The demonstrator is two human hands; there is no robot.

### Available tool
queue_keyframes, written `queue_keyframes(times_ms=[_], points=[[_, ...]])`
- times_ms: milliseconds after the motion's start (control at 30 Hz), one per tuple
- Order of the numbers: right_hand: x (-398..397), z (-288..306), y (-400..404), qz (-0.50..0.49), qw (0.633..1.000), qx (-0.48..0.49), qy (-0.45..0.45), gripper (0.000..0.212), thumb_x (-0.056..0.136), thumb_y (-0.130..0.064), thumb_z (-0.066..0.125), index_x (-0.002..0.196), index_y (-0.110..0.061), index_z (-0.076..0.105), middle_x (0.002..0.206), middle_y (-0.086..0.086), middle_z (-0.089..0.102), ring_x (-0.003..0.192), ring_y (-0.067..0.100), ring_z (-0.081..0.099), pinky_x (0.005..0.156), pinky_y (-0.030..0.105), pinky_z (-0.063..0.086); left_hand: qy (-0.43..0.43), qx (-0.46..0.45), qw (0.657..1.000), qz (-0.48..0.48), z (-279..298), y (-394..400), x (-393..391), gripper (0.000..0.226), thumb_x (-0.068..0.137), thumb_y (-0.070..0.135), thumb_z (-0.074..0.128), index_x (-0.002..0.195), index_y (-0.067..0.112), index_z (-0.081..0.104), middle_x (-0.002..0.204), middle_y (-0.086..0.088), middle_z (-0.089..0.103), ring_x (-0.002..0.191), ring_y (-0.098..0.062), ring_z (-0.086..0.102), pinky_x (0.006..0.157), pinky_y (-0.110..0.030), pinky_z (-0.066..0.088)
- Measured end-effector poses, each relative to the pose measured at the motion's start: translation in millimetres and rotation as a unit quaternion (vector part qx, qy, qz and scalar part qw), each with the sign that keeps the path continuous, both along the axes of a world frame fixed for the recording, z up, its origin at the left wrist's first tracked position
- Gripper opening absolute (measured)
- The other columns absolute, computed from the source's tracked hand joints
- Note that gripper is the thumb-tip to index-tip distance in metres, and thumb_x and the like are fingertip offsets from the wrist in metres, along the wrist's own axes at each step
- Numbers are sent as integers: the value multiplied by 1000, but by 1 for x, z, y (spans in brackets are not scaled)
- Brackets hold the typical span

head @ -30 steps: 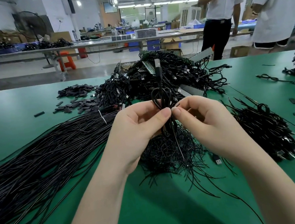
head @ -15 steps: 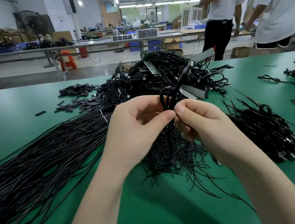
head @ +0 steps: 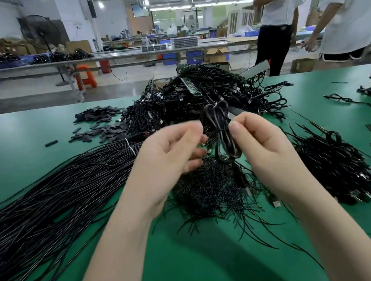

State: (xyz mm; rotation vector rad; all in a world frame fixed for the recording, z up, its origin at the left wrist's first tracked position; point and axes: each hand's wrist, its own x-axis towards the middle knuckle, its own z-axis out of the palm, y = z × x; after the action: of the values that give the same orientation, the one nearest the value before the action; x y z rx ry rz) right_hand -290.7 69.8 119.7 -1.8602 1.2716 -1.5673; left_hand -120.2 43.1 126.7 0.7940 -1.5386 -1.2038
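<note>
Above the near middle of the green bench (head: 195, 267), my right hand (head: 267, 146) pinches the small coiled black cable (head: 222, 135) at its waist. It hangs over the heap of thin black wire ties (head: 209, 191), its plug dangling. My left hand (head: 170, 156) is just beside the coil, fingers curled and blurred; I cannot tell whether it grips a tie end. I judge I'm binding the coil. Next the tie wants twisting tight, then the coil joins the pile of bundled coils (head: 337, 168) toward the right edge. Long loose black cables (head: 47, 199) lie left, and a tangled cable heap (head: 198, 96) sits at the far edge.
</note>
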Motion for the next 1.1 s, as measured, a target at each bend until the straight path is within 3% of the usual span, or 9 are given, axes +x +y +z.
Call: queue_keyframes(times_ms=[167, 300, 467, 600, 700, 800, 933, 1033, 1100], points=[[5, -1, -3, -52, 979, -122, 156, 17, 96, -12, 49, 80, -10, 55, 69, -14, 45, 68, 0, 44, 64, 13, 33, 20, 38, 996, -72, -5, -3, -6, 27, 63, 33, 79, 89, 26, 79, 84, 4, 72, 76, -5, 63, 68, -17, 51], [9, -2, -2, 31, 999, 10, -1, 26, 94, -23, 48, 74, -7, 53, 59, -13, 40, 55, 3, 35, 54, 16, 28, 4, -101, 995, 4, -6, -3, -9, 27, 73, 11, 80, 89, 33, 76, 89, 9, 74, 85, -4, 68, 77, -17, 52], [8, 1, 0, 158, 948, 159, -227, 26, 89, -27, 53, 65, -24, 62, 63, -4, 44, 57, 7, 35, 55, 24, 26, -30, -215, 973, 76, -4, 3, -12, 30, 82, 3, 73, 98, 28, 72, 96, 3, 75, 92, -10, 71, 82, -24, 55], [6, 4, 1, 150, 949, 183, -208, 27, 88, -27, 54, 62, -25, 63, 61, -6, 43, 55, 6, 32, 54, 23, 24, -54, -257, 961, 91, -3, 3, -12, 34, 82, 0, 71, 95, 31, 71, 96, 7, 73, 94, -10, 70, 83, -25, 54], [4, 9, 4, 162, 921, 253, -249, 13, 76, -23, 67, 63, -24, 65, 60, -5, 43, 50, 5, 35, 48, 21, 23, -139, -430, 883, 126, -3, 0, -10, 32, 79, -12, 68, 90, 17, 74, 102, 5, 65, 110, -12, 62, 96, -30, 49], [5, 11, 8, 185, 883, 328, -281, 4, 65, -28, 70, 66, -26, 66, 59, -5, 40, 50, 6, 38, 45, 18, 31, -126, -479, 858, 139, -6, 0, -12, 39, 74, -20, 63, 78, 16, 76, 111, 1, 54, 123, -15, 51, 103, -36, 43], [9, 7, 5, 170, 922, 197, -288, 21, 86, -25, 64, 66, -23, 65, 65, -6, 49, 60, 7, 43, 55, 22, 36, -57, -323, 936, 129, -6, 2, -15, 39, 84, -5, 61, 86, 34, 68, 112, 9, 56, 115, -12, 56, 92, -33, 49], [5, 2, -1, 20, 998, 13, -64, 25, 99, -19, 50, 75, -13, 54, 65, -8, 45, 61, 4, 40, 59, 19, 36, 14, -108, 989, 101, -2, 4, -15, 16, 90, 24, 61, 93, 37, 70, 91, 15, 65, 85, -4, 64, 73, -29, 56], [-1, -2, -6, -75, 985, -106, 109, 22, 98, -17, 49, 78, -9, 55, 68, -6, 48, 65, 8, 43, 62, 21, 37, -1, 6, 995, 95, 2, 4, -12, 28, 97, 40, 54, 79, 34, 74, 70, 14, 62, 63, -4, 60, 60, -24, 52]])
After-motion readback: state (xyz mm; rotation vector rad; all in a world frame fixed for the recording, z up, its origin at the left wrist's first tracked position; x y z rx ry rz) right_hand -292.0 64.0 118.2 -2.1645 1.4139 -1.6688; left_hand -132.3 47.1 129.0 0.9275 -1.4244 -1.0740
